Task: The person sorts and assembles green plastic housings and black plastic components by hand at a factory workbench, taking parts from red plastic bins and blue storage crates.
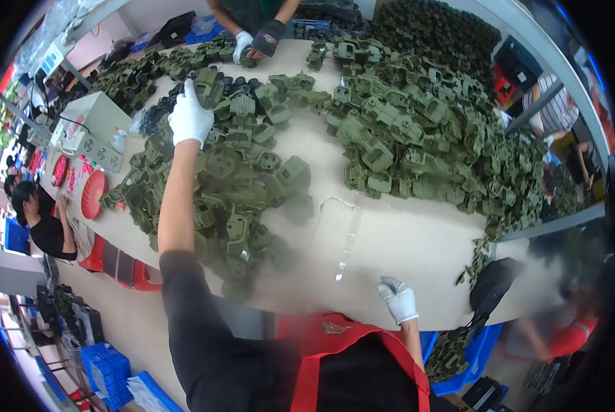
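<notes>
My left hand (191,121), in a white glove, reaches far forward over the table. Its fingers are closed along the side of an olive-green toy vehicle body (210,88), beside a cluster of small black wheels (237,85). Beneath my left arm spreads a heap of similar green vehicle parts (218,199). Close to the table's front edge rests my right hand (398,302), gloved in white with greyish fingertips. Its fingers are loosely bent and slightly apart, with nothing visible in them. A strip of clear tape (348,240) lies on the tabletop beyond it.
A large mound of green vehicle parts (417,130) covers the table's right side. At the far edge, another person's gloved hands (252,47) handle a part. A beige machine box (91,130) and red dish (94,194) stand left. A blue crate (482,357) sits below the right edge.
</notes>
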